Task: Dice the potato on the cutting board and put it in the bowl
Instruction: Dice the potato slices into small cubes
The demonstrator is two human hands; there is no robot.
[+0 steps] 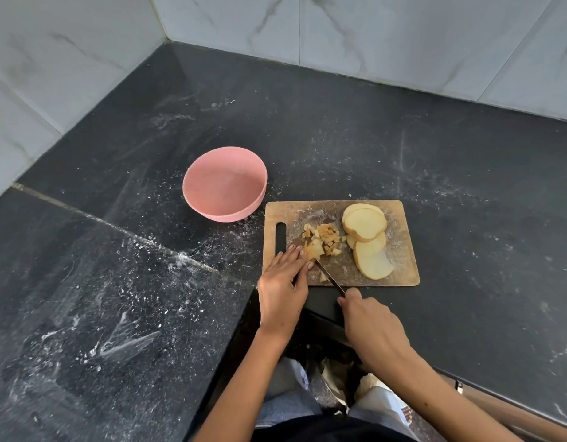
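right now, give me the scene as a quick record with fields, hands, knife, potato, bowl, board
left hand: fingers pressing down on potato at the near left of the cutting board
right hand: grips the knife handle, blade angled toward the left fingertips
diced potato: small pile mid-board, none in the bowl
potato slices: several uncut rounds overlapping on the right of the board
bowl: pink, empty, upright on the counter, behind the board's left corner
stage: dicing underway, transfer not begun

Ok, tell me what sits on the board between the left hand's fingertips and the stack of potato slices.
In the head view, a pile of diced potato lies there, with the knife blade beside it.
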